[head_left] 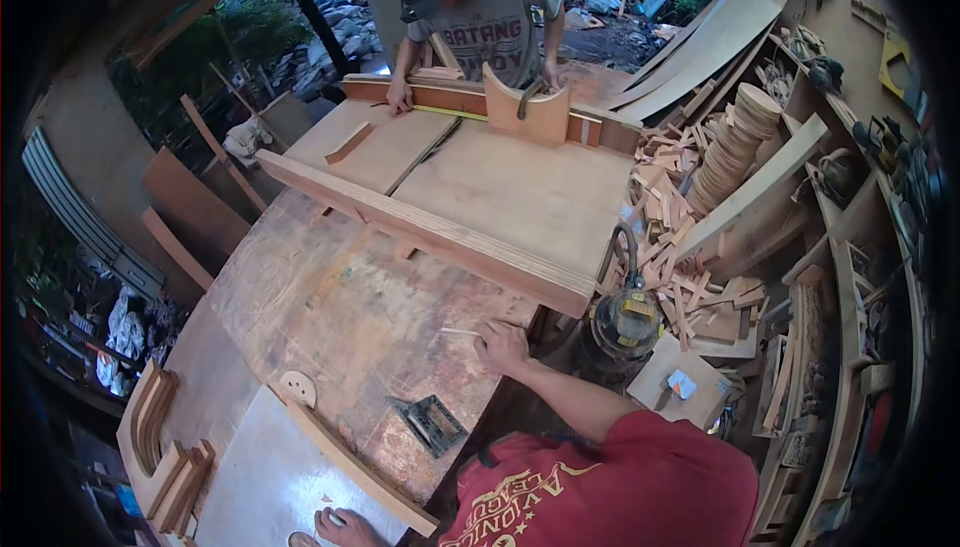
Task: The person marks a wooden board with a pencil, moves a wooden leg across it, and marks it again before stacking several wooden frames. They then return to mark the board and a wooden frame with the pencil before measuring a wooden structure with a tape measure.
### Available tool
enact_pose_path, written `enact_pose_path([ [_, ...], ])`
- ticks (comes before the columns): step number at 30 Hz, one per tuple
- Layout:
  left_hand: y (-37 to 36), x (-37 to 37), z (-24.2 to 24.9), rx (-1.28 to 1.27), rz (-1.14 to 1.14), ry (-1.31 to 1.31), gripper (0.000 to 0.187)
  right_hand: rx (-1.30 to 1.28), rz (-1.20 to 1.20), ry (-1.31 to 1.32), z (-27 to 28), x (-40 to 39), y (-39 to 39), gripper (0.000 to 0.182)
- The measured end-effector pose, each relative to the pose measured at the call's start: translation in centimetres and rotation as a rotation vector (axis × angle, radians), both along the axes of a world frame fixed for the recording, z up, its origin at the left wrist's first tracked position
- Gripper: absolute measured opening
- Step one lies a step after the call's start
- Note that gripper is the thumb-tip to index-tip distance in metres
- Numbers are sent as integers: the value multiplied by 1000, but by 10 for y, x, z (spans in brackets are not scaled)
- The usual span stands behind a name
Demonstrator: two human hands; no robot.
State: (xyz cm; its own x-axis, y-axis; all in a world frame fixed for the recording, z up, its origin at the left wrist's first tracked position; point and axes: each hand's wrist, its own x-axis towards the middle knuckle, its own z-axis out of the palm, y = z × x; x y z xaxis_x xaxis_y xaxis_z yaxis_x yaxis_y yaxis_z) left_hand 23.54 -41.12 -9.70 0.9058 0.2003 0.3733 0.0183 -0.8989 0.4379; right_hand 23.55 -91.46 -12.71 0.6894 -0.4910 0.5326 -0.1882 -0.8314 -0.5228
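My right hand [503,347] rests at the workbench's right edge. Its fingers are closed on a thin pale stick [460,332], pencil-like in shape. At the bottom, my left hand [352,528] lies on a pale, glossy panel [270,472], fingers apart and partly cut off by the frame. Beside it is a small round object [302,539], also cut off. A long curved wood strip [355,467] runs along the panel's edge. Between my hands lies a dark metal bracket-like tool [432,425], and farther left sits a wooden disc with holes [298,388].
Across the bench, a co-worker [490,27] handles a curved-topped wood piece [528,107] at a table saw sled [520,177]. A yellow tape [450,114] lies along its fence. Offcuts [690,287] and a shop vacuum [626,322] stand right. Curved pieces [150,417] sit left.
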Motion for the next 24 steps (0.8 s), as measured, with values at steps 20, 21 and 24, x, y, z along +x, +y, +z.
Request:
enact_pose_path([
  [20, 5, 4, -17, 101, -15, -136, 29, 80, 9, -30, 1, -4, -3, 14],
  [21, 9, 5, -24, 119, -17, -165, 29, 87, 15, -24, 2, -4, -3, 14],
  [24, 15, 8, -33, 117, -39, -199, 29, 85, 12, -42, 3, -5, -3, 14],
])
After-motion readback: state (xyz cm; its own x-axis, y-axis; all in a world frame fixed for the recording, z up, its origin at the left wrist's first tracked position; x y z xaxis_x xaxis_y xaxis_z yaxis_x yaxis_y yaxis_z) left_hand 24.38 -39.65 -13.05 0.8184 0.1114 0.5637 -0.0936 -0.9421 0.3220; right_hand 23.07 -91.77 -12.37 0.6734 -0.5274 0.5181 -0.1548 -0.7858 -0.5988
